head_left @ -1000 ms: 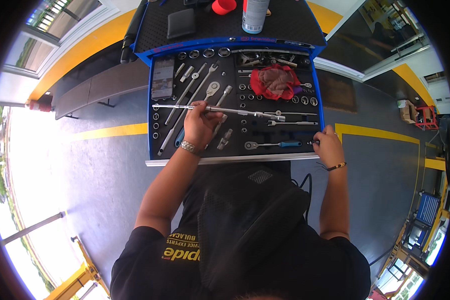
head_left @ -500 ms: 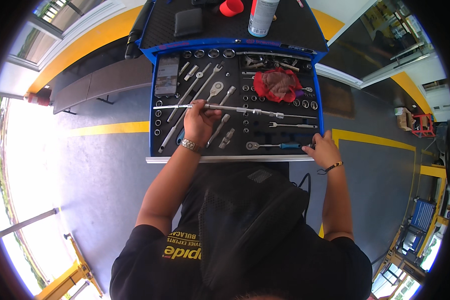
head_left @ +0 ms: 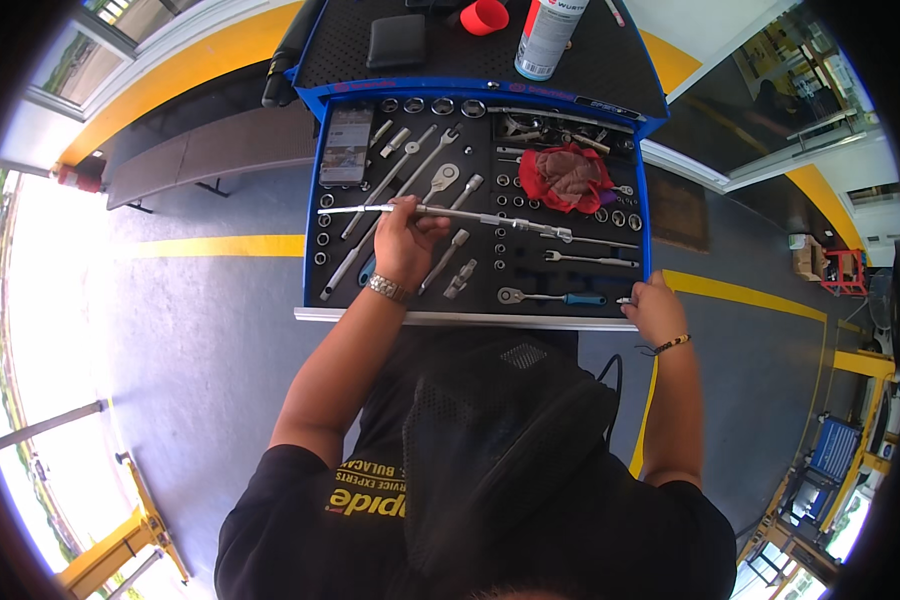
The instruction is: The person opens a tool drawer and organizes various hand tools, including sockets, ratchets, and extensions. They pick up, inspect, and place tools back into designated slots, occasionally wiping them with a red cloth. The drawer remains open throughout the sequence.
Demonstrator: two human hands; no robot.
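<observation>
My left hand (head_left: pixel 406 245) is closed round a long chrome extension bar (head_left: pixel 470 214), held crosswise over the open tool drawer (head_left: pixel 450 317). Jointed metal fittings sit at the bar's right end. At the drawer's right front corner, my right hand (head_left: pixel 660 312) has its fingers together on a small silver metal piece (head_left: pixel 626 300), mostly hidden, so its kind is unclear. Just left of it lies a ratchet (head_left: pixel 555 297) with a blue grip. Below the bar's right end rests a flex-head wrench (head_left: pixel 592 259). A short universal joint (head_left: pixel 460 279) lies right of my left wrist.
Sockets (head_left: pixel 443 107), wrenches and extensions fill the dark foam. A phone (head_left: pixel 345 148) lies at the drawer's left, a red cloth (head_left: pixel 568 178) at its right. On the blue cabinet's top stand a spray can (head_left: pixel 550 40), a red cup (head_left: pixel 484 17) and a black pouch (head_left: pixel 397 41).
The view has shifted slightly. The bar's right end dips a little lower over the drawer. My right hand's fingers have drawn closer together; my left hand keeps its hold.
</observation>
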